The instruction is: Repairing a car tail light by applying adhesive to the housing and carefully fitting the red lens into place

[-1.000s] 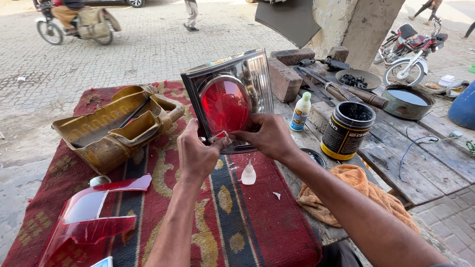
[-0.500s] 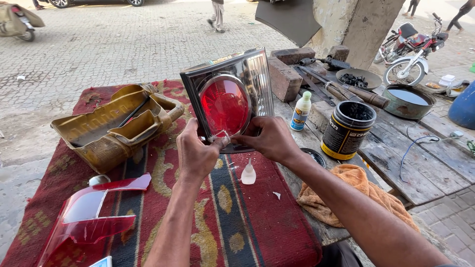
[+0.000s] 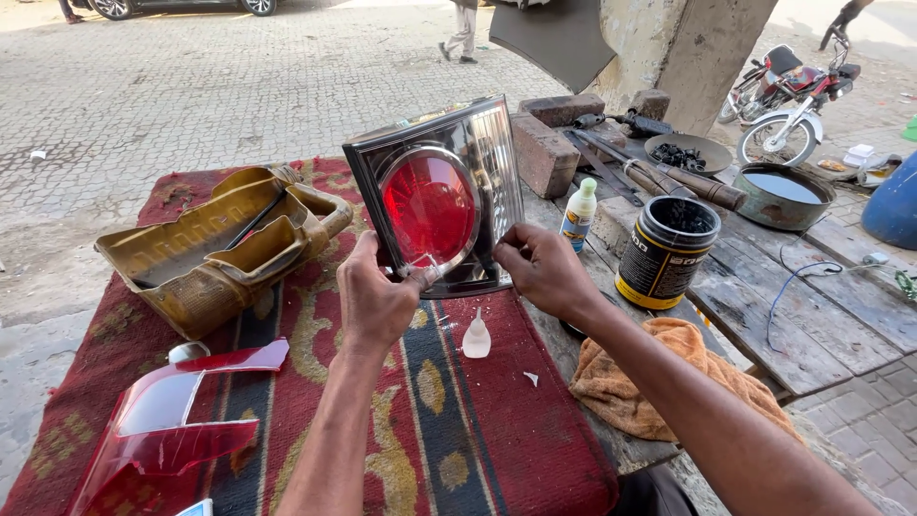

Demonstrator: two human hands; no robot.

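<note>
On the red patterned rug (image 3: 497, 430) covering the bench (image 3: 821, 325), a red lens cover (image 3: 167, 425) lies far left, a dirty tan housing (image 3: 215, 253) behind it. The left hand (image 3: 374, 301) and right hand (image 3: 544, 270) each grip the bottom edge of an upright tail light (image 3: 437, 196), above a small dropper bottle (image 3: 477, 336). A black can (image 3: 666, 253) stands right.

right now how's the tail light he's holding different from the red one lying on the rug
The held tail light is upright off the table, gripped at its lower edge by the left hand and right hand; the loose red lens lies flat on the patterned rug, untouched. The held one has a round red lens in a chrome housing with a clear ribbed side; the loose one is an angular red and clear shell alone. Both are glossy red.
</note>
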